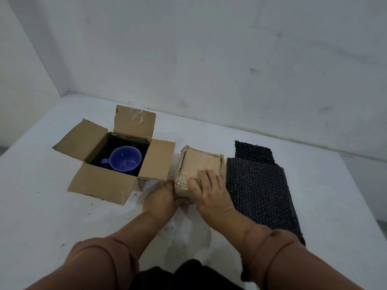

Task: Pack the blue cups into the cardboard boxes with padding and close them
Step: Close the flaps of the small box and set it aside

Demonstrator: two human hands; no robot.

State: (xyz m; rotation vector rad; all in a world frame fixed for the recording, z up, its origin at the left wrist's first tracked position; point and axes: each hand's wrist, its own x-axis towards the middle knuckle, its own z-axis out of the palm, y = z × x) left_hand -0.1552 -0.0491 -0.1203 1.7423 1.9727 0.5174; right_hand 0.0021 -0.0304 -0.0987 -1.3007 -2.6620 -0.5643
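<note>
On a white table (52, 222), a person's right hand (209, 190) presses, fingers straight, atop the closed small box (201, 162); the left hand (163, 195) curls its fingers round the near corner. Left of it, a blue cup (125, 161) sits in the open cardboard box (100, 185); dark padding (257, 189) lies to the right.

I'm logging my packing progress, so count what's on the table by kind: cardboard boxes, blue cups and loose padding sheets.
Cardboard boxes: 2 (open box, small shut box)
Blue cups: 1 (blue cup, in the open box)
Loose padding sheets: 2 (front sheet, back sheet)
Total: 5
</note>
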